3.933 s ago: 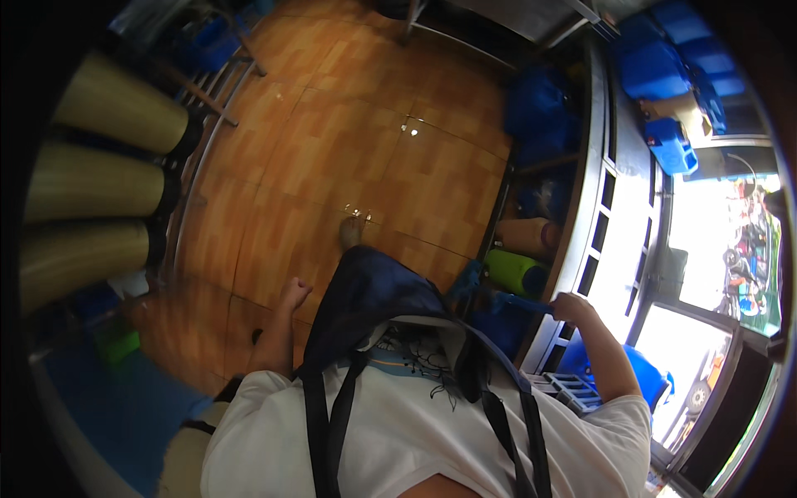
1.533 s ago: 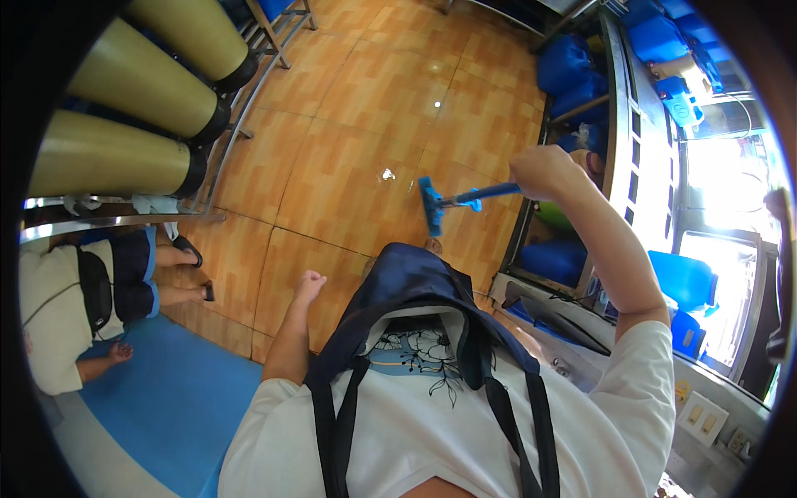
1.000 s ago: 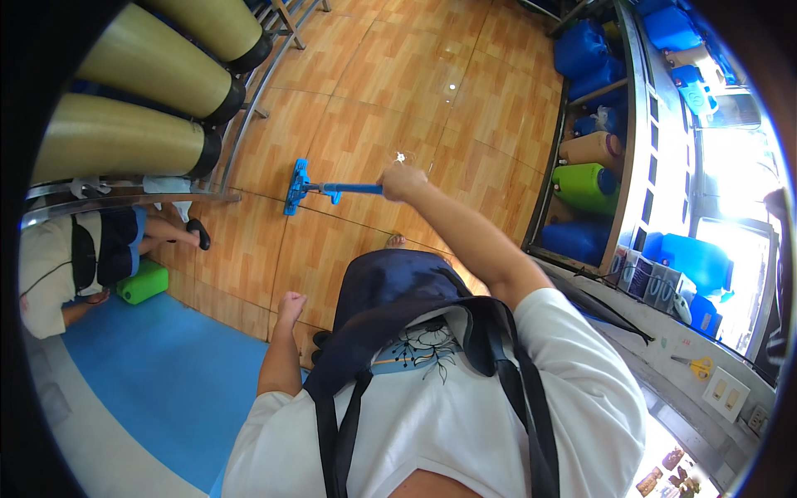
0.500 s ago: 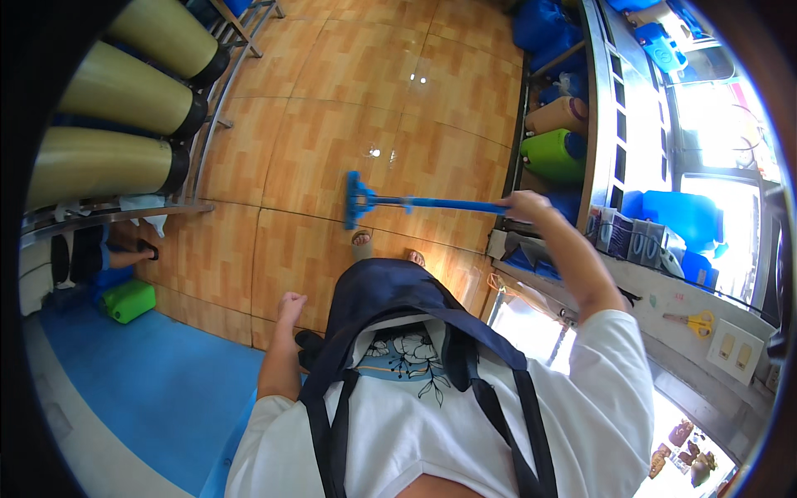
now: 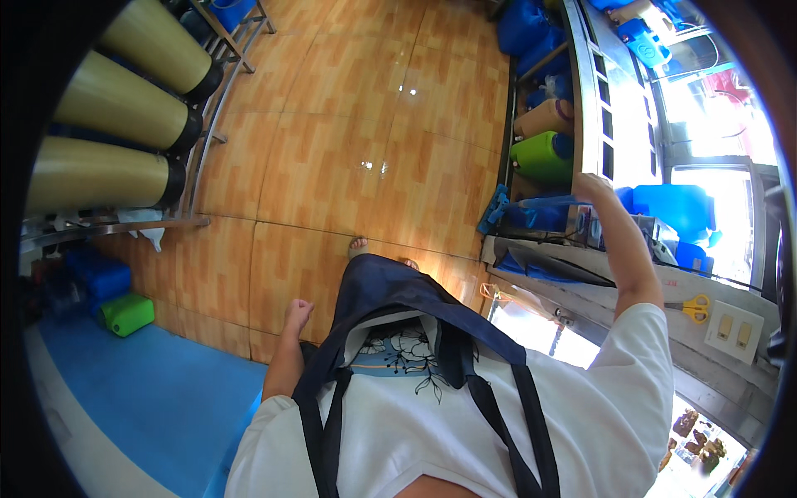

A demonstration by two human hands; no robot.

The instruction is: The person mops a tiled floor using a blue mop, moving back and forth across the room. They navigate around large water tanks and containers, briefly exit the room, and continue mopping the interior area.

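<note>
My right hand (image 5: 594, 187) is out to the right by the counter, its fingers closed round the upper end of a blue mop (image 5: 540, 202). The mop has a long handle and a flat, bar-shaped head (image 5: 494, 209), which stands at the floor's right edge, beside the shelf under the counter. My left hand (image 5: 299, 315) hangs low by my left side over the tiles, fingers curled in and nothing seen in them. A dark blue apron (image 5: 390, 286) covers my front, and my feet show just past its lower edge.
Wood-patterned floor tiles (image 5: 332, 183) stretch ahead, shiny in places. Large tan cylinders (image 5: 108, 170) lie on a metal rack at left. A green container (image 5: 127, 314) stands by the blue mat (image 5: 158, 390). Another green container (image 5: 544, 158) sits under the counter; yellow scissors (image 5: 696, 309) lie at right.
My right hand has swung right and away from me, drawing the mop from the floor before my feet to the shelf. The person's leg at far left is out of view.
</note>
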